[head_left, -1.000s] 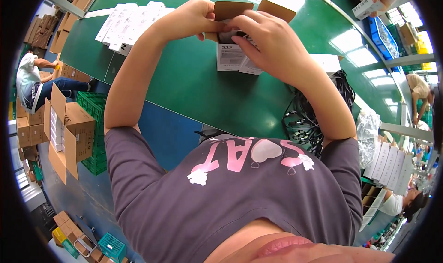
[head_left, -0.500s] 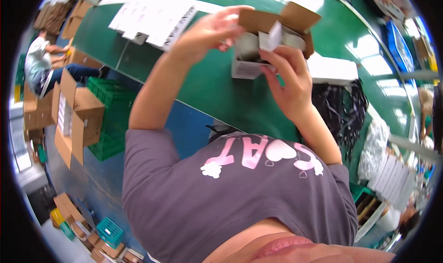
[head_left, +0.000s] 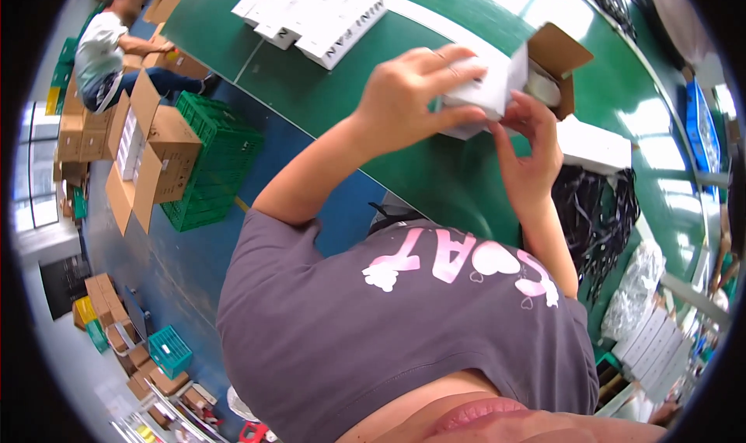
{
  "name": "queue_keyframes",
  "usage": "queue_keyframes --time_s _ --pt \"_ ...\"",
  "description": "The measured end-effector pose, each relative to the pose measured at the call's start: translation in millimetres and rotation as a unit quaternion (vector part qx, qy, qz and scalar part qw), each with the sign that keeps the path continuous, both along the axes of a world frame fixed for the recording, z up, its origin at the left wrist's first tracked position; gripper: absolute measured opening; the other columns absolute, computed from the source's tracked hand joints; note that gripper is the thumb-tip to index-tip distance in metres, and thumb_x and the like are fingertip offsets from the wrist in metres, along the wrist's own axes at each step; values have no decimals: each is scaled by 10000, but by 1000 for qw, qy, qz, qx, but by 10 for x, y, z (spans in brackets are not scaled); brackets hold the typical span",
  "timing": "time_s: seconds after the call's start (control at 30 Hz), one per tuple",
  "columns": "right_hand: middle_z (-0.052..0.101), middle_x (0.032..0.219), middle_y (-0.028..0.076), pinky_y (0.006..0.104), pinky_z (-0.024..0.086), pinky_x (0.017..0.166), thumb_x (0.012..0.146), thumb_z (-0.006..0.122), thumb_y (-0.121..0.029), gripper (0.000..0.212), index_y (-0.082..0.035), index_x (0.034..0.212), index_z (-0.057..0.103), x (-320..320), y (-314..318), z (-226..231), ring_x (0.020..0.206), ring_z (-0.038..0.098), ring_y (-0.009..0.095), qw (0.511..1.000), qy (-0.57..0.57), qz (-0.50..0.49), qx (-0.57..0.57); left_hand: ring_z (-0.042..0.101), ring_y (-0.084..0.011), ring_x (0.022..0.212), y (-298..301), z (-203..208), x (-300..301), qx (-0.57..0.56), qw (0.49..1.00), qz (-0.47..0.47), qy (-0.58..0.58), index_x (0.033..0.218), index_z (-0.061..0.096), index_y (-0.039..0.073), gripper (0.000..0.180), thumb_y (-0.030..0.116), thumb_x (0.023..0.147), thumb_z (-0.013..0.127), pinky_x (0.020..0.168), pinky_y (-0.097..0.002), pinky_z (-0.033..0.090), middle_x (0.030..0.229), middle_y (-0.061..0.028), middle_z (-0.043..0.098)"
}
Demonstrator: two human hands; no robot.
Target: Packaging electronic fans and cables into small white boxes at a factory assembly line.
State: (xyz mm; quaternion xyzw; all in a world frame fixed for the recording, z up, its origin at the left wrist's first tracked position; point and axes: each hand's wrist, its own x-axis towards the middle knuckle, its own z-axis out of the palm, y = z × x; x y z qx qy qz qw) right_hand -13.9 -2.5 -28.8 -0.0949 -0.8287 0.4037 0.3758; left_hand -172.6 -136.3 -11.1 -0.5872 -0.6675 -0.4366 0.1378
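Note:
Over the green table, an open carton (head_left: 561, 50), white outside and brown inside, stands with its brown flaps raised at the right. A round pale item (head_left: 543, 90) shows inside it. My left hand (head_left: 416, 93) is closed round a white cardboard piece (head_left: 479, 93) at the carton's left side, fingers over the top and thumb below. I cannot tell whether this piece is a flap or a separate small box. The thumb and fingers of my right hand (head_left: 531, 144) pinch its right lower edge, in front of the carton's opening.
White printed boxes (head_left: 311, 15) stand at the table's far left. On the right are another white box (head_left: 594, 145), a heap of black straps (head_left: 594, 218) and clear plastic (head_left: 633, 287). A green crate (head_left: 210, 159) and an open brown carton (head_left: 151, 151) stand left, near a seated person (head_left: 105, 50).
The white cardboard piece now covers the carton's left part, where its opening showed before. My left hand has moved right onto it from beside the carton. The whole view has shifted.

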Motion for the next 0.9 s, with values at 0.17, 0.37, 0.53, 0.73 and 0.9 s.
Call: queue_keyframes --time_s 0.17,0.37,0.53,0.73,0.9 --pt "620 914 67 271 506 690 760 687 94 484 -25 1215 574 -28 22 -14 746 594 168 999 41 13 23 610 -166 785 -13 69 178 -82 992 66 69 1169 718 151 346 263 842 729 681 -270 502 1267 -89 645" --pt "611 896 59 265 492 628 776 687 73 421 -43 1173 609 -20 20 -103 715 583 175 996 83 11 35 638 -181 875 -9 91 279 -146 974 110 130 1222 687 136 416 281 836 737 740 -272 502 1265 -92 646" --pt "608 892 49 282 481 575 773 689 49 341 -76 1088 655 68 91 -81 690 577 184 986 64 -11 152 600 -203 881 -11 -36 290 -62 996 26 51 1284 612 114 541 393 836 727 778 -283 516 1343 -107 571" --pt "613 910 42 297 480 580 674 716 58 374 -96 1012 669 -137 -74 -103 674 585 189 984 101 -5 147 518 -279 1207 264 -1192 609 193 839 -32 -509 1460 171 57 968 253 771 821 923 -333 473 1445 -171 394" --pt "611 874 41 274 495 600 742 705 63 332 -50 1043 623 -68 -18 -143 661 582 173 995 95 6 -7 518 -288 1208 119 -1070 472 10 929 93 -359 1456 212 51 896 207 792 793 951 -345 451 1460 -164 389"
